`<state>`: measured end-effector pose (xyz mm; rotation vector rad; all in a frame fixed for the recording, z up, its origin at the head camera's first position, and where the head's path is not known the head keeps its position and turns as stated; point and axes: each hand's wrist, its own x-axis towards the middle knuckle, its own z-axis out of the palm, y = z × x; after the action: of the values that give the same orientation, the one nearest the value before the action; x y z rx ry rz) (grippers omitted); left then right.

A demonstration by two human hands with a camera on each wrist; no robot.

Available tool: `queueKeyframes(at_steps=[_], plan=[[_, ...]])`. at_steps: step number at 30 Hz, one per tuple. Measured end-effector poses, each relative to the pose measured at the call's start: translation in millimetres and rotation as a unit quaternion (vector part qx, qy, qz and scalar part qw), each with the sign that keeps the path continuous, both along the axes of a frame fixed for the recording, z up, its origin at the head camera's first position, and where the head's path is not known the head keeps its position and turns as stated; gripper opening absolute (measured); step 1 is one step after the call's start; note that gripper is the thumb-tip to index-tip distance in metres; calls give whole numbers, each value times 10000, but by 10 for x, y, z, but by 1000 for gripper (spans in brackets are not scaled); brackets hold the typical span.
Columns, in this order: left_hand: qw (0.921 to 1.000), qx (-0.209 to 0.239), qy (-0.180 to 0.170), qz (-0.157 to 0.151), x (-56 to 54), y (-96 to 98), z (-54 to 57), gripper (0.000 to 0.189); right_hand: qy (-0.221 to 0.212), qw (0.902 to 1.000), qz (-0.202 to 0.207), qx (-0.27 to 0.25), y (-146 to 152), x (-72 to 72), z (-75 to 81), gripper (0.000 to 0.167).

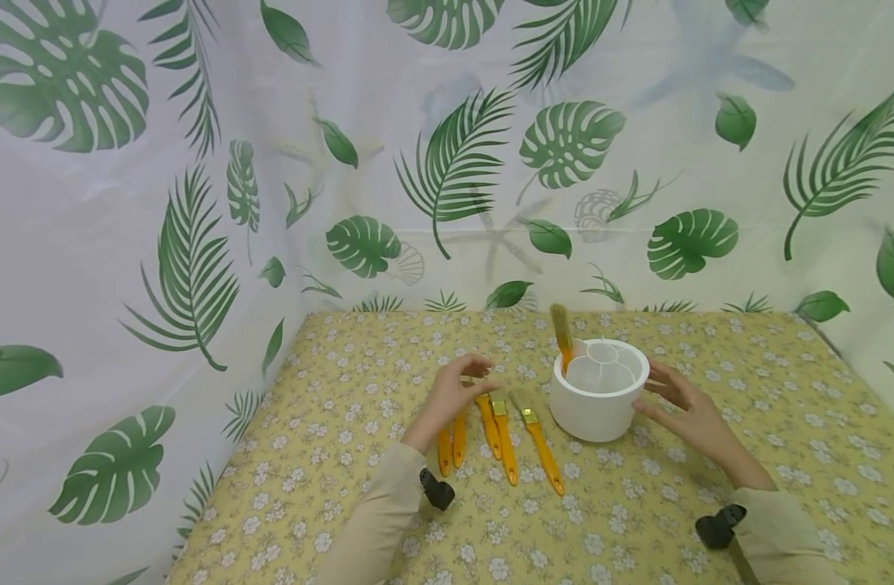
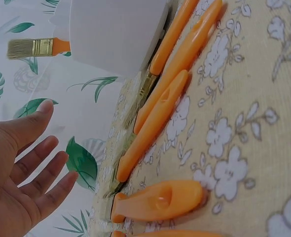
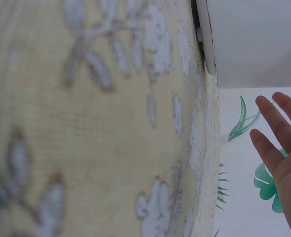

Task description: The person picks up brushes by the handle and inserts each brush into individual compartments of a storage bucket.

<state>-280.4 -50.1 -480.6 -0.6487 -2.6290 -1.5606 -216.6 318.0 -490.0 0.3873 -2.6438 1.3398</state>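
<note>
A round white divided holder (image 1: 593, 414) stands on the table, with one orange-handled paintbrush (image 1: 562, 329) upright in it, bristles up. To its left, several more flat paintbrushes (image 1: 542, 455) lie with their handles toward me. My left hand (image 1: 450, 394) hovers over the bristle ends of the leftmost ones; in the left wrist view its fingers (image 2: 42, 168) are spread and relaxed, holding nothing. My right hand (image 1: 684, 410) is at the right side of the holder, fingertips right by its wall. The right wrist view shows those fingers (image 3: 278, 123) loosely extended, with nothing gripped.
A yellow floral cloth (image 1: 293, 504) covers the table. White leaf-print sheets (image 1: 447, 162) hang behind it and along the left and right sides. Black wrist cameras (image 1: 437, 490) are strapped at both sleeves.
</note>
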Motion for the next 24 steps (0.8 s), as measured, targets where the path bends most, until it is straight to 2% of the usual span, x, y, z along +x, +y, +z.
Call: queueKeyframes(at_steps=[10, 15, 24], plan=[[9999, 80, -100, -6, 26, -127, -33, 31, 52, 9998, 118, -128, -12, -4, 7, 70], [9998, 95, -162, 4, 33, -179, -53, 32, -7, 9999, 33, -124, -8, -4, -2, 70], [9995, -254, -175, 119, 51, -221, -89, 40, -48, 10000, 54, 10, 7, -3, -31, 70]])
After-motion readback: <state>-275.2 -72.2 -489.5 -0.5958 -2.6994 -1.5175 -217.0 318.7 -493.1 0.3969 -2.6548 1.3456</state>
